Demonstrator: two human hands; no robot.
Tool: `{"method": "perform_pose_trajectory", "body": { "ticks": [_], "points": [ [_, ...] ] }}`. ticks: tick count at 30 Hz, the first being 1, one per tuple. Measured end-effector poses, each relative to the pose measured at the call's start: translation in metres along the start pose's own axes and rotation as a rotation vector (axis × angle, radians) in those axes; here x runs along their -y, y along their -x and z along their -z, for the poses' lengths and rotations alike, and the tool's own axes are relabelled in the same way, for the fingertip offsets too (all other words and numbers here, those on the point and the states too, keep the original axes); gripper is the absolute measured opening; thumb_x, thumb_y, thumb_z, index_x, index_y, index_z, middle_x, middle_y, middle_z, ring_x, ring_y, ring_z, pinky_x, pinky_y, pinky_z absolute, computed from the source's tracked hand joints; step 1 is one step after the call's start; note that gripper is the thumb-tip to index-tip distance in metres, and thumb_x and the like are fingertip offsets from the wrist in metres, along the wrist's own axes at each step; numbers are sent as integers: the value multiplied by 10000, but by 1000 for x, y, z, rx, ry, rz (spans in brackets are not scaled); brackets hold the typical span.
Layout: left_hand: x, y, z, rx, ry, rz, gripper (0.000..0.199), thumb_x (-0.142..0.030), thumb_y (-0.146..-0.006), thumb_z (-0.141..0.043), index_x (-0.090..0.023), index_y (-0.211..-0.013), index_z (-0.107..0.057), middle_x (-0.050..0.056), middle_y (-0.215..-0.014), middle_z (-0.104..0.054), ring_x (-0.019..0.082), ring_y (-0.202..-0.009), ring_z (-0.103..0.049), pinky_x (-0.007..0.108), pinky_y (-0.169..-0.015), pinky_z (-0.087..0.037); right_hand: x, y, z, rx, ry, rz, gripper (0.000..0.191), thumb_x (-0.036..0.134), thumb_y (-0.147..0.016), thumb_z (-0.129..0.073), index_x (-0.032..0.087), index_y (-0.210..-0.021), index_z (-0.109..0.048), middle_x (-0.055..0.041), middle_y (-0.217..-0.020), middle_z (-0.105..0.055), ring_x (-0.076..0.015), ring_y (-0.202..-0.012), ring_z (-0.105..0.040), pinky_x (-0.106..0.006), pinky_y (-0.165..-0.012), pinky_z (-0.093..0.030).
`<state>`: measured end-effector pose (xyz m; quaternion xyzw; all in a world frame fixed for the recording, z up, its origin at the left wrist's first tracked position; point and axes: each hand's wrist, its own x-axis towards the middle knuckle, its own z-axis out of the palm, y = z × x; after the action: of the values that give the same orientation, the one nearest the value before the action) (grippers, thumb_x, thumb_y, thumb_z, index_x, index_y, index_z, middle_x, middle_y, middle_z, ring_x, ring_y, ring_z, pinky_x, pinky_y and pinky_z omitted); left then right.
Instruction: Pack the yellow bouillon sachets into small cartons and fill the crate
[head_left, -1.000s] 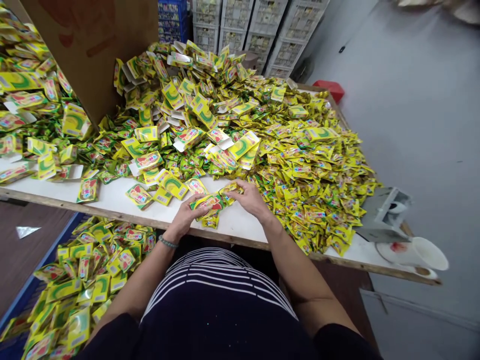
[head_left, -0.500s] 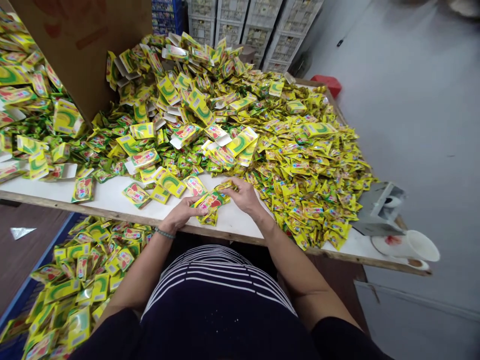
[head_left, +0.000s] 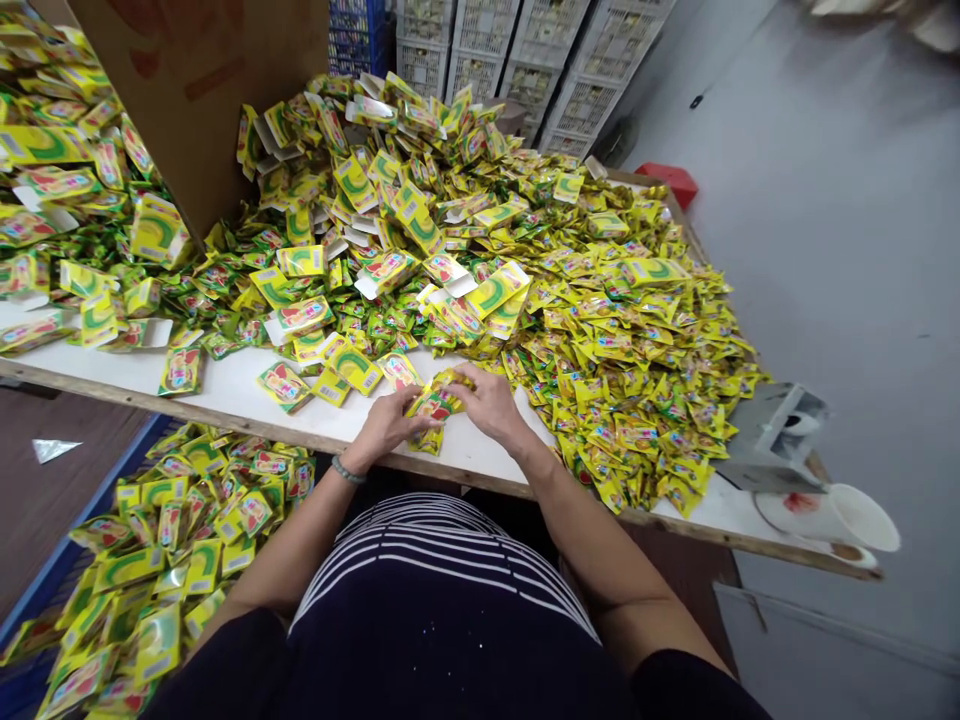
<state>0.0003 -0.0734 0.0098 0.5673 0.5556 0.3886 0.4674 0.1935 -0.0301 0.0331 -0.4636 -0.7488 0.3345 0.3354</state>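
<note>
My left hand (head_left: 386, 428) is closed around a small yellow-and-green carton (head_left: 435, 405) with a red fruit print, held just above the table's front edge. My right hand (head_left: 491, 405) has its fingers pinched at the carton's upper right end, on a small yellow packet (head_left: 452, 379) that they partly cover. Under the carton, another yellow packet (head_left: 427, 441) shows at the front. Several filled-looking cartons (head_left: 283, 385) lie on the white tabletop (head_left: 232, 372) left of my hands. A large heap of loose yellow packets (head_left: 615, 350) spreads to the right.
Cartons with open flaps (head_left: 386, 270) are piled behind my hands. A cardboard sheet (head_left: 202, 110) stands at the left. Below the table is a blue crate (head_left: 45, 590) full of cartons. A grey metal device (head_left: 772, 435) and a white cup (head_left: 862, 515) stand at the right end.
My right hand has come down and in against the carton, bringing the small packet to its end. The carton is turned slightly and more covered by fingers. The whole view has shifted a little.
</note>
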Motion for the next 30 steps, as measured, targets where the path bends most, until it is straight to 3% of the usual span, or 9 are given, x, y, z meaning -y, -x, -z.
{"method": "perform_pose_trajectory", "body": {
  "ticks": [3,7,9,14,20,22,26,30],
  "points": [
    [0,1,-4,83,172,9,356,-313,-619,-854,-178,-926,-736,10,-808,-696,184,-766,-610,251,-703,-460,3,0,-10,113,-2,42,65,265,-867,-667,242,-842,-723,-8,-784,-696,-178,-730,-598,-287,-717,-430],
    [7,5,-6,82,345,61,432,-345,-638,-859,-146,-984,-694,30,-857,-707,170,-764,-626,256,-695,-478,0,-6,-21,-20,58,104,69,291,-799,-784,233,-777,-756,-58,-864,-695,-240,-924,-568,-368,-862,-442],
    [10,7,-5,80,386,82,454,-347,-623,-872,-136,-975,-677,36,-869,-713,166,-766,-633,256,-696,-485,-3,-10,-24,-27,119,152,91,298,-770,-816,244,-718,-765,-68,-898,-693,-273,-1028,-511,-433,-948,-416],
    [16,8,-3,81,417,122,468,-325,-622,-862,-127,-991,-653,38,-903,-724,167,-789,-653,268,-723,-511,-1,-14,-32,90,187,201,178,334,-843,-743,245,-696,-788,-56,-1232,-649,-293,-1184,-403,-498,-1054,-361],
    [20,10,3,38,323,96,415,-342,-661,-820,-119,-976,-667,24,-827,-716,165,-755,-656,267,-716,-511,4,-11,-50,298,259,171,360,355,-920,-640,229,-600,-744,-48,-1298,-648,-327,-1264,-389,-553,-1042,-363],
    [20,12,8,57,345,85,448,-379,-689,-808,-124,-1026,-659,48,-894,-731,183,-818,-679,292,-775,-525,-2,-10,-50,265,204,188,327,371,-926,-635,231,-657,-757,-59,-1283,-655,-304,-1256,-428,-532,-1070,-361],
    [23,18,17,51,422,78,545,-442,-694,-820,-147,-1093,-593,70,-948,-732,196,-888,-700,336,-869,-533,-20,0,-48,-13,-18,154,218,388,-923,-629,221,-946,-768,-96,-1198,-676,-238,-1147,-573,-448,-1076,-403],
    [31,23,19,-82,342,88,684,-457,-672,-842,-195,-1176,-462,-21,-772,-678,149,-736,-680,271,-749,-528,-29,12,-52,-5,-223,60,279,425,-943,-564,207,-933,-738,-76,-998,-725,-202,-941,-667,-353,-896,-523]
  ]
}}
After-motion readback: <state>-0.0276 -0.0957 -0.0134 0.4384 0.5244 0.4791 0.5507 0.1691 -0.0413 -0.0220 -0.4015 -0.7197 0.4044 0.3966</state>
